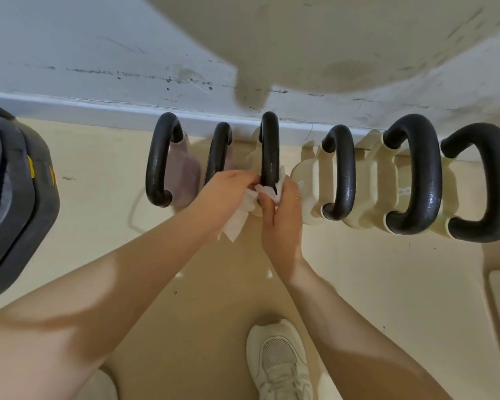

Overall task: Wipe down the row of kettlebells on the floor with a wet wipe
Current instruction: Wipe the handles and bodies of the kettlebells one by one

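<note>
Centre frame: left hand [228, 192] and right hand [282, 215] both close on the wipe [253, 203], wrapped around the third kettlebell's handle [269, 151]. Its body is hidden. The kettlebells [410, 177] line the wall.

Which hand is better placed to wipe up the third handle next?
Right, probably. The right hand already presses the wet wipe around the third handle; the left hand only pinches its trailing end.
</note>
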